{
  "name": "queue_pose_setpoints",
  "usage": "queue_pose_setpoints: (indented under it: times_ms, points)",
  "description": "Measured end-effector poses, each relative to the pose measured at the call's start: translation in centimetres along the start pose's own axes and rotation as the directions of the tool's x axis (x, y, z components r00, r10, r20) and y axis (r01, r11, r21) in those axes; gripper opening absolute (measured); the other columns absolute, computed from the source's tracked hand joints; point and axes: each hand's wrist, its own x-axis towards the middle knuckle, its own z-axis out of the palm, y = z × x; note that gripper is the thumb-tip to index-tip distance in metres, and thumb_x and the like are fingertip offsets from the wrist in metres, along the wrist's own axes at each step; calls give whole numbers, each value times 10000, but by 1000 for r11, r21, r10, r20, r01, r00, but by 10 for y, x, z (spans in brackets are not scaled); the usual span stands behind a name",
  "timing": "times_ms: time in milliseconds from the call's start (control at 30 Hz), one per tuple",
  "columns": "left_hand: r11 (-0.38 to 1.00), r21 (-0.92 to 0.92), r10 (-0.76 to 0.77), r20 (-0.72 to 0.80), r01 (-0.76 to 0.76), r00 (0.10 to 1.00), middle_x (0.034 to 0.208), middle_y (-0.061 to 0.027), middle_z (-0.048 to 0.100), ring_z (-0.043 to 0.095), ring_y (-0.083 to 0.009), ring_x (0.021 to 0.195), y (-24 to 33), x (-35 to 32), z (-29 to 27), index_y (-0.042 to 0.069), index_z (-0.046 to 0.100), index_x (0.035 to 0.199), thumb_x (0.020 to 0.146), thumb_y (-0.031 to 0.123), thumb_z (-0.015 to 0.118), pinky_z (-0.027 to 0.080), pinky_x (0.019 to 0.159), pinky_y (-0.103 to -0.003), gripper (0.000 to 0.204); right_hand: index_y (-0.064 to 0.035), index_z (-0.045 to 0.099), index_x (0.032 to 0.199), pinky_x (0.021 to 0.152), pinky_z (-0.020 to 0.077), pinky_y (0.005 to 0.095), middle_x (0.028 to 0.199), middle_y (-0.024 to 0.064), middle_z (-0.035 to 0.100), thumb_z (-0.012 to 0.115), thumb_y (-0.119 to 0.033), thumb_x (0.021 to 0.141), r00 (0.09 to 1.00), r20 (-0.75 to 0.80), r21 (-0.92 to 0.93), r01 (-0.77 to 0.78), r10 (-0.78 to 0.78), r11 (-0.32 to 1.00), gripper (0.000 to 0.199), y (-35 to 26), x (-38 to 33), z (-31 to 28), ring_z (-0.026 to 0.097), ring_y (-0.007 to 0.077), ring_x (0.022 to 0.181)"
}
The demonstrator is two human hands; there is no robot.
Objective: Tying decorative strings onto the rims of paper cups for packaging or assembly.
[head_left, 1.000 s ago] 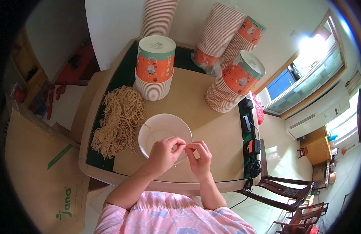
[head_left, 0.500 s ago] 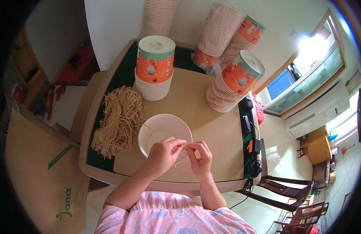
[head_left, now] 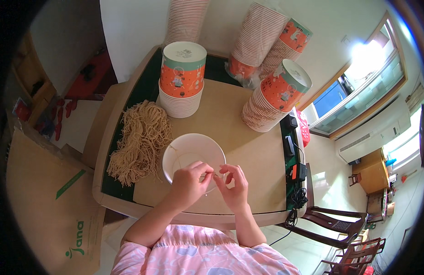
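Observation:
A white paper bowl [head_left: 189,153] lies upside down on the tan table [head_left: 248,160] in front of me. A thin tan string [head_left: 174,153] runs across the bowl to my fingers. My left hand [head_left: 189,183] rests on the bowl's near rim and pinches that string. My right hand [head_left: 232,185] is just to its right, fingertips meeting the left ones, pinching the same string end. A big heap of tan strings [head_left: 141,140] lies on the table left of the bowl.
Stacks of orange-and-green paper bowls stand at the back: one [head_left: 182,78] behind the white bowl, one tilted stack [head_left: 276,94] at right, taller stacks [head_left: 262,32] against the wall. Black devices with cables [head_left: 294,160] line the right edge. A cardboard box [head_left: 47,192] stands left, wooden chairs [head_left: 340,224] at right.
My hands have stayed over the bowl's near rim; the fingers have drawn a little closer together on the string. Nothing else has moved.

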Motion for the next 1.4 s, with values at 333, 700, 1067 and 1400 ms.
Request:
queue_pose_setpoints:
  times_ms: [333, 700, 1067, 1400]
  points:
    - [998, 35, -57, 48, 56, 997, 787, -79, 629, 634, -272, 670, -1, -4, -11, 62, 605, 832, 767, 39, 674, 498, 570, -356, 98, -71, 642, 882, 514, 415, 271, 775, 47, 619, 670, -26, 781, 994, 88, -190, 76, -60, 979, 114, -2, 2, 0, 484, 148, 547]
    - [995, 43, -98, 86, 95, 991, 797, -83, 625, 634, -270, 688, -2, -4, -13, 57, 582, 838, 781, 50, 657, 501, 583, -359, 95, -60, 662, 867, 573, 423, 292, 747, 45, 635, 680, -48, 800, 992, 116, -160, 71, -53, 985, 71, -4, 5, 3, 504, 162, 582]
    - [988, 82, -136, 83, 129, 987, 798, -88, 626, 630, -277, 680, -2, -4, -15, 52, 534, 829, 779, 60, 643, 497, 578, -375, 120, -55, 642, 815, 505, 395, 264, 687, 32, 557, 704, -20, 777, 998, 43, -157, 41, -35, 987, 80, 3, 2, 2, 479, 139, 569]
    - [994, -11, -104, 103, 105, 989, 904, -81, 650, 651, -268, 797, 1, -3, -15, 63, 616, 990, 797, 109, 687, 522, 670, -348, 211, -68, 648, 833, 547, 406, 283, 750, 41, 577, 702, -38, 784, 997, 40, -133, 67, -62, 989, 79, 3, 0, -1, 488, 160, 588]
